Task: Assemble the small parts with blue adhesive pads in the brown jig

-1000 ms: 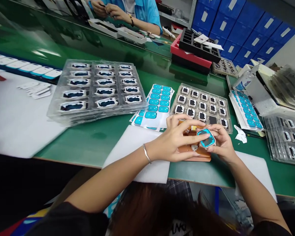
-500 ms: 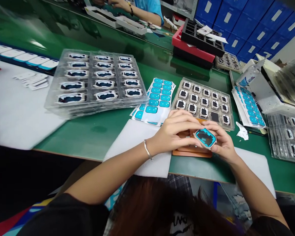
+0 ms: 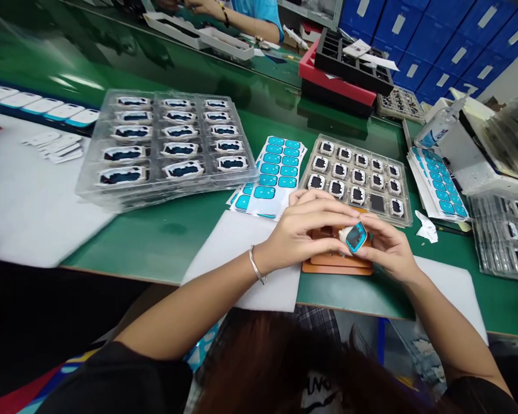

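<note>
Above the orange block [image 3: 323, 268], the left hand [image 3: 300, 227] has its grip closed on the small case [image 3: 356, 237], tilted. It should be light, stiff and scratchable, best held by its rim; at the block's right edge, the right hand [image 3: 389, 248] pinches it too.

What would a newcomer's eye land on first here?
Probably the turquoise-rimmed watch case, tilted between the fingertips of the left hand and right hand, over an orange fixture. Next, likely the large clear plastic trays stacked to the left, then the white-labelled blue bins at upper right.
</note>
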Tool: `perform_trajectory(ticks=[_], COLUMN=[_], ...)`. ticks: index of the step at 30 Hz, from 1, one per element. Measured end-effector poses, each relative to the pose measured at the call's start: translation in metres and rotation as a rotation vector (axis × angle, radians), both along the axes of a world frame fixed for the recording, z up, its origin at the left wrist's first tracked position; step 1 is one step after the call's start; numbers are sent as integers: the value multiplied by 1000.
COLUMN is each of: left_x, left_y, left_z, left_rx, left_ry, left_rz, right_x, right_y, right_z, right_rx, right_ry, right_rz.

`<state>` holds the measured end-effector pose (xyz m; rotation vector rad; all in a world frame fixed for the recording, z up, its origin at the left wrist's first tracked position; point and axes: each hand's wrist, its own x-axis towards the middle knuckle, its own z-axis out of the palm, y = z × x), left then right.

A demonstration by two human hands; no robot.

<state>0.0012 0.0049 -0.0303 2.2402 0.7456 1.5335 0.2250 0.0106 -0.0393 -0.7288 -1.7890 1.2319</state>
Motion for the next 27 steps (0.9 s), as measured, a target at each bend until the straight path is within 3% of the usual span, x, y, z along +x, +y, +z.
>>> perform_trajectory(ticks=[9,19,27], left_x=[-1,-1,1], left_y=[0,0,3], left_z=[1,0,-5], left_rx=[-17,2,-17], left_ry=[60,81,55], left_rz=[50,30,-3], right_x=[5,4,4], right_y=[-2,-3,-5], right_z=[2,5,-2], right_rx=[0,282,226], right_ry=[-54,-96,-139], right_rz=[-48,-81,-155])
